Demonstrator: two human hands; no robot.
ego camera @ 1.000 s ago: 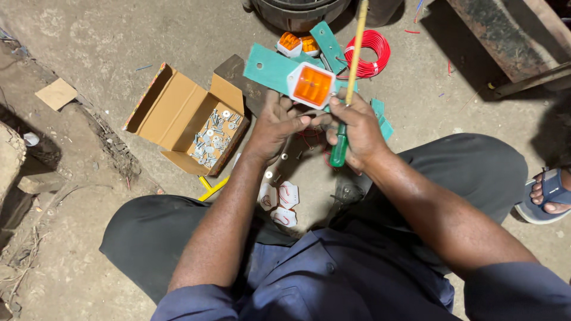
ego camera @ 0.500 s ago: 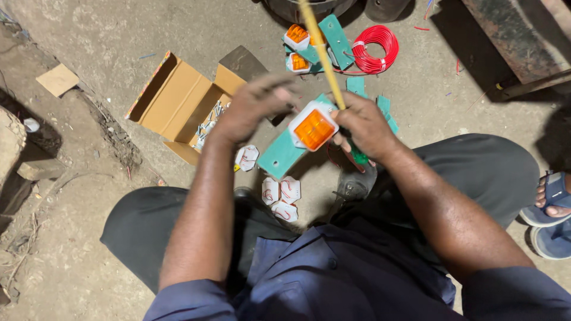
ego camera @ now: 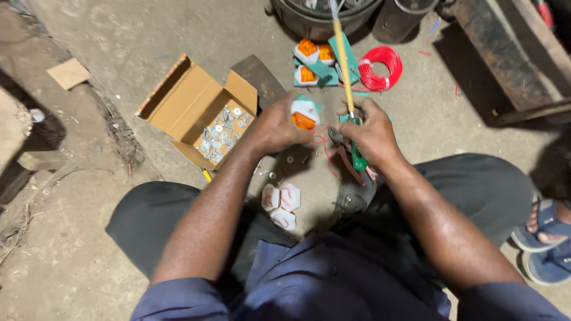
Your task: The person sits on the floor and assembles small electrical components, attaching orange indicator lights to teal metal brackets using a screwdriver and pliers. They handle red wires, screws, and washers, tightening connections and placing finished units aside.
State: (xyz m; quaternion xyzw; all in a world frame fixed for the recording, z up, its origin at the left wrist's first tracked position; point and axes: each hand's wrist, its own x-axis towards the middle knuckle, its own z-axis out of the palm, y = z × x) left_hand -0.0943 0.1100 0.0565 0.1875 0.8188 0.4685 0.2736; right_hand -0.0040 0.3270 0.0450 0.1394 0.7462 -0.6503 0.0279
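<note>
Since half a second ago we have turned the lamp upright, its teal bracket now mostly hidden. Our left hand (ego camera: 279, 125) has its fingers wrapped around the small lamp (ego camera: 304, 113), white-framed with an orange lens, held above the floor (ego camera: 148, 35). Our right hand (ego camera: 372, 128) grips a green-handled screwdriver (ego camera: 347, 83) beside it.

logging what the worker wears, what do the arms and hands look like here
Both forearms are bare, with no gloves, rings or watch visible on the left hand or the right hand. Short blue shirt sleeves end above the elbows, the fabric creased.
</note>
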